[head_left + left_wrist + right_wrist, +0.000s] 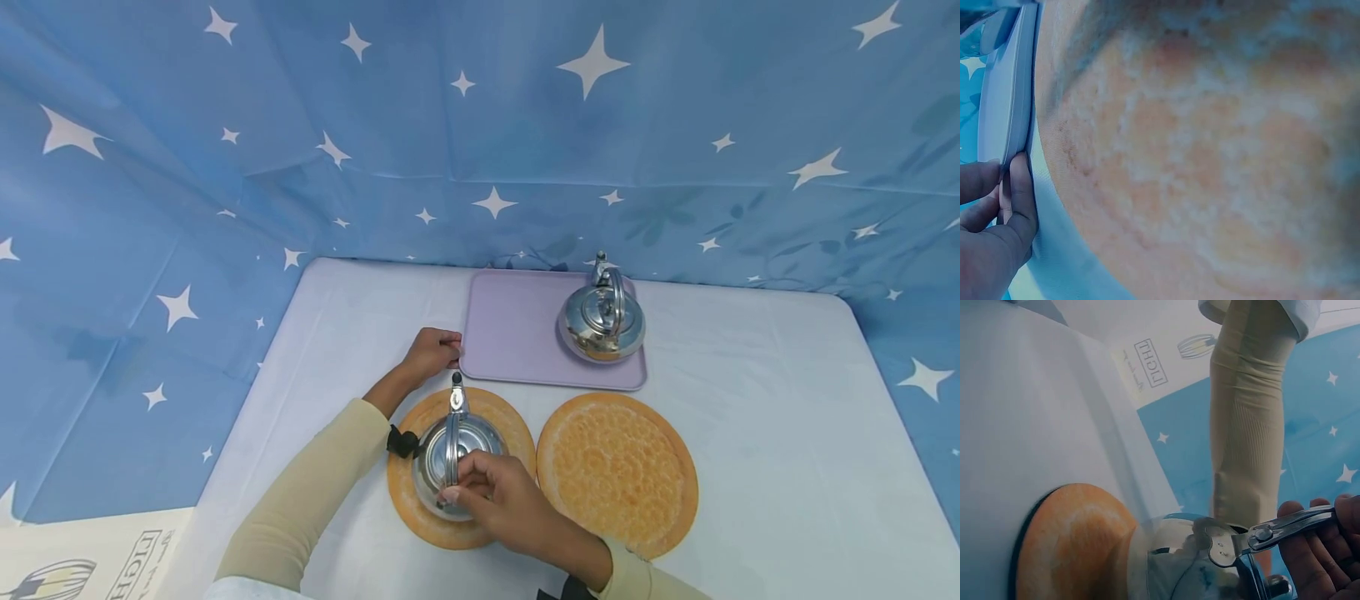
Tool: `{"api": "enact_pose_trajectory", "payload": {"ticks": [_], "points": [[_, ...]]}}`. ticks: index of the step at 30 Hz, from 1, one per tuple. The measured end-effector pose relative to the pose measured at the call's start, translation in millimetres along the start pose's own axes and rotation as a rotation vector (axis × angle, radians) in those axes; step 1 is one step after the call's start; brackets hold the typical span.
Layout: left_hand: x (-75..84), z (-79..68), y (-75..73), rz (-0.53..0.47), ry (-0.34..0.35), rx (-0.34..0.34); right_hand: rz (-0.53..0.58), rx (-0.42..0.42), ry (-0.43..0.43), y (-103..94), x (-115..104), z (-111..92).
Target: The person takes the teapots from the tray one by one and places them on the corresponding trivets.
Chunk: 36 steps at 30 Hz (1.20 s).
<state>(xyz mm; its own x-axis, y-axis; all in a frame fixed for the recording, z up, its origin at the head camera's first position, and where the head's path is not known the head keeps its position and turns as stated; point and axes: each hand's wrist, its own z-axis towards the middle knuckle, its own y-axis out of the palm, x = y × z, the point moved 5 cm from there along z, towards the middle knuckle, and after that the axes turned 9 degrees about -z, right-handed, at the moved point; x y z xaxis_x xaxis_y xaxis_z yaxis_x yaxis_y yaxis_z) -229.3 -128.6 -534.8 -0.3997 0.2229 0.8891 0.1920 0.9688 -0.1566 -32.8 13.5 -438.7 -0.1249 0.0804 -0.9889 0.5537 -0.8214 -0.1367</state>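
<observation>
My left hand pinches the near left corner of a lavender tray; in the left wrist view, thumb and fingers meet on the tray's rim. With my right hand I hold the arched handle of a shiny steel kettle. This kettle is over the left round orange mat, its spout pointing away from me. The right wrist view shows the fingers curled round the handle, with the kettle body overlapping the mat. A second steel kettle stands on the tray's right side.
A second round mat with a bread-like print lies right of the first, their edges close together. White cloth covers the table. Blue star-print fabric hangs behind it. A printed cloth shows at the lower left.
</observation>
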Motion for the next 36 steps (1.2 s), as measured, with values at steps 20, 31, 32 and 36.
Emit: {"api": "enact_pose_trajectory", "payload": {"ticks": [20,31,32,36], "points": [[0.0,0.2,-0.4,-0.003,-0.009,-0.015,0.062,0.051,0.112,5.2,8.1,-8.2],[-1.8,0.2,0.8,0.001,-0.002,-0.002,0.007,0.043,0.084,-1.8,9.7,-8.7],[-1.7,0.1,1.0,0.001,-0.001,-0.002,-0.006,0.044,0.075,-4.1,9.5,-8.3],[-0.8,-0.9,-0.4,-0.005,0.004,0.003,-0.018,0.076,0.059,-17.8,7.2,-4.9]]}}
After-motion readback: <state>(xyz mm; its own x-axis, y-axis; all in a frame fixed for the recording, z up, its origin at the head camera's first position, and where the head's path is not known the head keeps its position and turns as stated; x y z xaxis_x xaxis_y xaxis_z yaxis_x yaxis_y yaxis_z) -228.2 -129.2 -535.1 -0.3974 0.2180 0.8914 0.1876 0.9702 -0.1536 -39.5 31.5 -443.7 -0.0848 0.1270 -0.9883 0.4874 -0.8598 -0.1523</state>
